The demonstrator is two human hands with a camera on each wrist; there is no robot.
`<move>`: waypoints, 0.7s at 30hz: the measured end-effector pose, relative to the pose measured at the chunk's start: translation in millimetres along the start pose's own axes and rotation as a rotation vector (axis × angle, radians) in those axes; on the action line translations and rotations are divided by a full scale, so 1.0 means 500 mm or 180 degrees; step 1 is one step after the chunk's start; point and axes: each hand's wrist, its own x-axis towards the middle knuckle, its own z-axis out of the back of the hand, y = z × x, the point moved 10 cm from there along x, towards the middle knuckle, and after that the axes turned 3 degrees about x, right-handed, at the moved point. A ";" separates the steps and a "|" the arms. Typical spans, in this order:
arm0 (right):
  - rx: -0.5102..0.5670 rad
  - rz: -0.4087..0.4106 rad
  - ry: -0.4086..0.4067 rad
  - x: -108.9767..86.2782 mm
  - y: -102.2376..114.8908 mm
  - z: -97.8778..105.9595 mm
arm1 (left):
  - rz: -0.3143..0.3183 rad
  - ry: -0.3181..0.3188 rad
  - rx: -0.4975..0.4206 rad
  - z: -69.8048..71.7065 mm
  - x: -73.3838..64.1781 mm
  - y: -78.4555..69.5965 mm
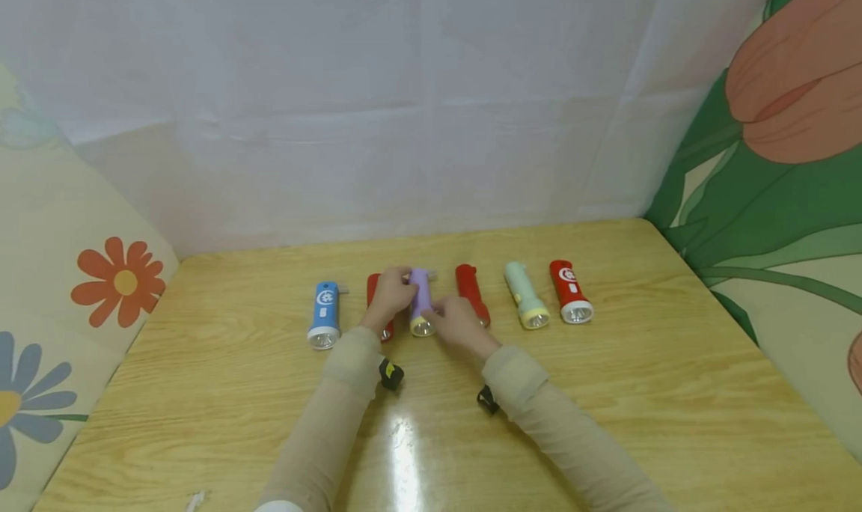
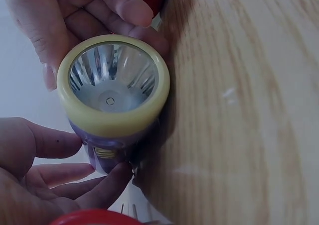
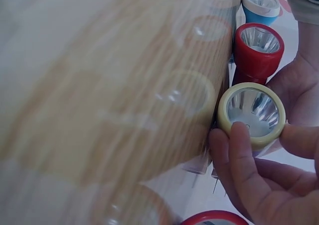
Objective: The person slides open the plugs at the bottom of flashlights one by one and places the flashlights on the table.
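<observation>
A purple flashlight (image 1: 421,296) with a pale yellow head lies on the table, its lens towards the person. My left hand (image 1: 393,295) grips its body from the left, thumb and fingers on opposite sides in the left wrist view. From the right, my right hand (image 1: 461,323) holds the yellow head (image 3: 253,140) between thumb and fingers, fingertips at the rim. Just left of it, partly hidden behind the left hand, is a red flashlight (image 1: 372,287). Another red flashlight (image 1: 473,291) lies to the right, its head partly covered by the right hand.
These flashlights lie in a row on the wooden table (image 1: 640,392). A blue one (image 1: 326,310) is at the left end; a mint green one (image 1: 525,291) and a red one with a white head (image 1: 569,287) are at the right. A white cloth (image 1: 404,160) hangs behind.
</observation>
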 end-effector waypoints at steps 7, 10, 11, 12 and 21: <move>-0.0170 0.0022 -0.0025 -0.002 0.000 0.005 | -0.0013 0.0021 0.0093 -0.003 -0.001 -0.003; -0.0229 0.0024 -0.0055 -0.003 0.001 0.007 | 0.0004 0.0031 0.0136 -0.004 -0.001 -0.002; -0.0254 0.0047 -0.0077 -0.003 0.002 0.008 | 0.0013 0.0033 0.0140 -0.004 0.000 -0.001; -0.0286 0.0076 -0.0101 -0.003 0.003 0.010 | 0.0011 0.0030 0.0152 -0.004 0.000 -0.001; -0.0427 0.0292 -0.0303 -0.011 0.018 0.024 | 0.0015 0.0081 0.0061 -0.001 -0.007 -0.007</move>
